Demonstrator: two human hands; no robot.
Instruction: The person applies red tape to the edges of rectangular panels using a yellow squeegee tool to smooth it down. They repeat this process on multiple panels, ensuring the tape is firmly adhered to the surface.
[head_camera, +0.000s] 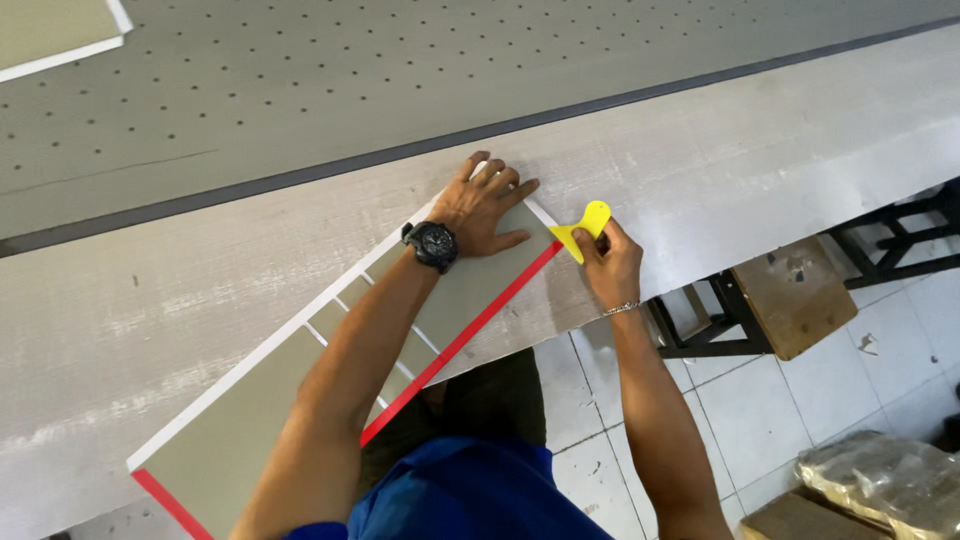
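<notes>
Our right hand (610, 265) pinches a yellow scraper (585, 228) at the red edge strip (470, 330) of a long grey-green panel (240, 430). Our left hand (480, 205), fingers spread and holding nothing, presses flat on the panel's far end. The panel lies across the pale table (720, 160).
</notes>
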